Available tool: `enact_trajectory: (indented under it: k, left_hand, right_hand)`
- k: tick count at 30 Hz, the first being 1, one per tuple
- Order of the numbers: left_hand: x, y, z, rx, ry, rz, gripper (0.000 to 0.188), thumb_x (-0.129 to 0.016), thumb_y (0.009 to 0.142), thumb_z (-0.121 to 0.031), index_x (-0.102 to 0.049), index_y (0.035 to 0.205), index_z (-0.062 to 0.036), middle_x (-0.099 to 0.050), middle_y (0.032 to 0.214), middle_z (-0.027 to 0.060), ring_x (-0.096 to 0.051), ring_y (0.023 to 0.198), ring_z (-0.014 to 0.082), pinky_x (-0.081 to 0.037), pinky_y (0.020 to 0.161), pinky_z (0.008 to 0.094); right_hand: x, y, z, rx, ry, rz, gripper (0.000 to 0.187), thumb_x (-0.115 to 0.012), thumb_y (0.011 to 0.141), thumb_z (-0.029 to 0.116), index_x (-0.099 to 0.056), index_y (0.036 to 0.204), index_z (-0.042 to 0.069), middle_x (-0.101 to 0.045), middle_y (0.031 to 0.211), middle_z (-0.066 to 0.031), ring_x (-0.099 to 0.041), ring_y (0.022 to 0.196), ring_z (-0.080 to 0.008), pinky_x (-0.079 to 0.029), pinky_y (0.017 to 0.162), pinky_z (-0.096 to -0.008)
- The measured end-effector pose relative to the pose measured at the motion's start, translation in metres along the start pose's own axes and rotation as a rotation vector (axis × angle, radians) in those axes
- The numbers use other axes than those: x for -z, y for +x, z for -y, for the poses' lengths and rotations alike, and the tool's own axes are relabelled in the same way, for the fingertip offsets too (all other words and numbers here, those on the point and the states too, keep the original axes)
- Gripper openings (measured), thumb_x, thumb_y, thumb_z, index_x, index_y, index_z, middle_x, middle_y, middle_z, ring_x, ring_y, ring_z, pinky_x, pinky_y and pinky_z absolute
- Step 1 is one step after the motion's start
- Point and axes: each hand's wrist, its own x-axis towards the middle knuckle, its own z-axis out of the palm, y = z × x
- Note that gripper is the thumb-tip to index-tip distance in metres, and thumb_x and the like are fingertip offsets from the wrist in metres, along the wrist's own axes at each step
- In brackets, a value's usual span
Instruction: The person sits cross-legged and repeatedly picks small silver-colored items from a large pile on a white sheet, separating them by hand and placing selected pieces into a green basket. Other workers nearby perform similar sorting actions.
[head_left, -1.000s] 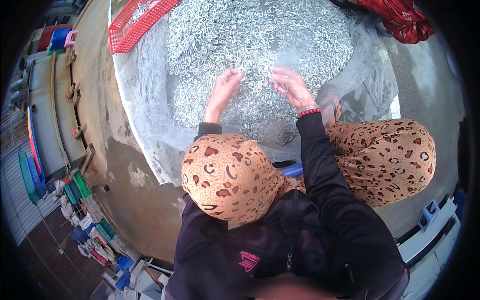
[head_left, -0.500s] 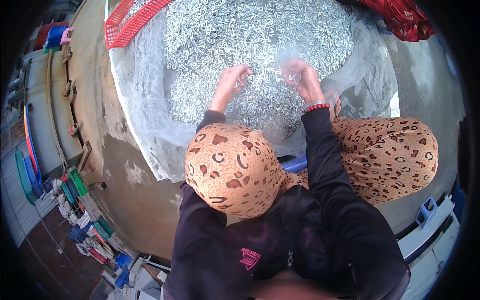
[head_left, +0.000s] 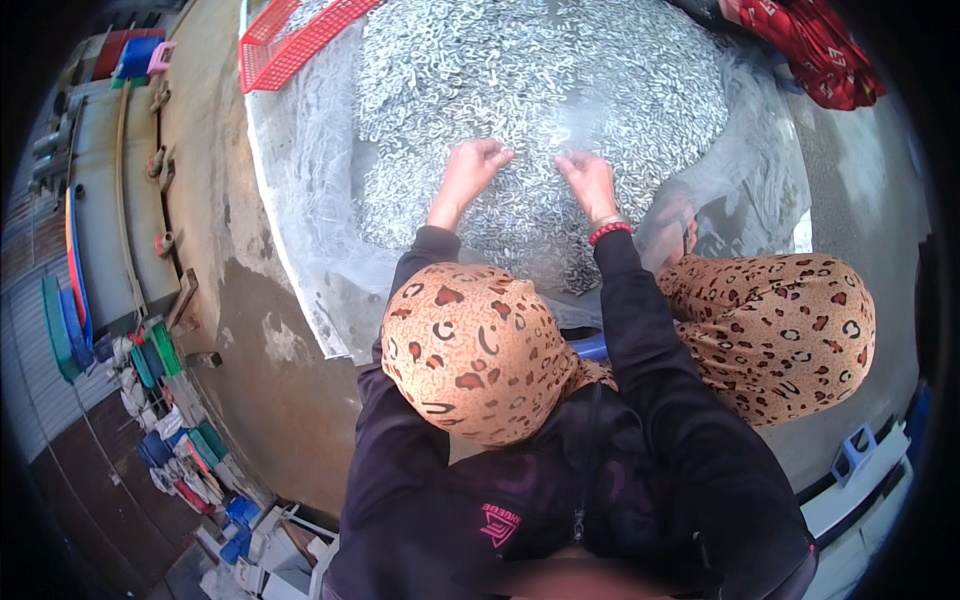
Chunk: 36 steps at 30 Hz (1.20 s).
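Note:
A wide layer of small silvery fish (head_left: 540, 75) lies spread over thin pale netting (head_left: 310, 190) in front of me. Above its near part, my left hand (head_left: 474, 174) is closed with thumb and fingertips pinched together. To its right, my right hand (head_left: 588, 184), with a red beaded bracelet (head_left: 610, 232) at the wrist, is also closed, thumb against fingers. Whatever either pinch holds is too small to make out. Some fish just beyond the fingertips look blurred.
A red plastic basket (head_left: 295, 45) rests at the far left of the netting. Red patterned cloth (head_left: 815, 50) on another person shows at the far right. My knees in leopard-print trousers (head_left: 470, 350) flank the near edge. A blue stool (head_left: 856, 452) stands to the right.
My right hand has come nearer to me and towards the left hand, its fingers now pinched. The whole scene has shifted slightly rightward in view.

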Motion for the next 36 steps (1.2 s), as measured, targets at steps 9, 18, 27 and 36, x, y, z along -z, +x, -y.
enact_trajectory:
  k: [9, 18, 27, 36]
  left_hand:
    - [0.026, -0.016, -0.015, 0.111, -1.279, 0.31, 0.018, -0.053, 0.085, -0.019, -0.058, 0.087, -0.0016, -0.054, 0.08, 0.0044, -0.052, 0.065, 0.0137, -0.036, 0.042, 0.0186]
    - [0.018, -0.031, -0.001, 0.142, -0.529, 0.271, 0.025, -0.061, 0.086, -0.026, -0.063, 0.094, -0.0021, -0.061, 0.082, 0.0043, -0.057, 0.07, 0.0161, -0.045, 0.053, 0.0269]
    - [-0.048, -0.044, 0.044, -0.003, 0.347, 0.065, 0.02, -0.065, 0.082, -0.021, -0.066, 0.095, -0.0057, -0.066, 0.082, 0.0153, -0.064, 0.077, 0.0361, -0.051, 0.069, 0.0436]
    - [0.029, -0.053, 0.014, 0.21, -1.318, 0.137, 0.02, -0.04, 0.072, -0.009, -0.05, 0.086, -0.0005, -0.051, 0.088, 0.0136, -0.05, 0.067, 0.0198, -0.035, 0.042, 0.0221]
  right_hand:
    - [0.036, -0.012, 0.041, -0.16, 0.772, 0.338, 0.032, -0.057, 0.087, 0.02, -0.064, 0.113, 0.001, -0.054, 0.067, -0.0001, -0.046, 0.058, -0.008, -0.034, 0.05, -0.0222]
    - [0.065, -0.019, 0.074, 0.069, 1.285, 0.532, 0.023, -0.052, 0.089, 0.022, -0.063, 0.085, 0.002, -0.055, 0.073, -0.0053, -0.043, 0.055, -0.0107, -0.029, 0.043, -0.021]
    - [0.043, 0.0, 0.028, 0.032, 0.261, 0.585, 0.025, -0.054, 0.086, 0.015, -0.066, 0.105, 0.003, -0.064, 0.077, -0.0098, -0.06, 0.065, -0.0187, -0.045, 0.053, -0.0296]
    - [-0.023, -0.045, -0.002, 0.039, -0.558, 0.281, 0.022, -0.071, 0.073, 0.023, -0.067, 0.083, 0.003, -0.067, 0.083, -0.0165, -0.066, 0.08, -0.0312, -0.051, 0.073, -0.0402]
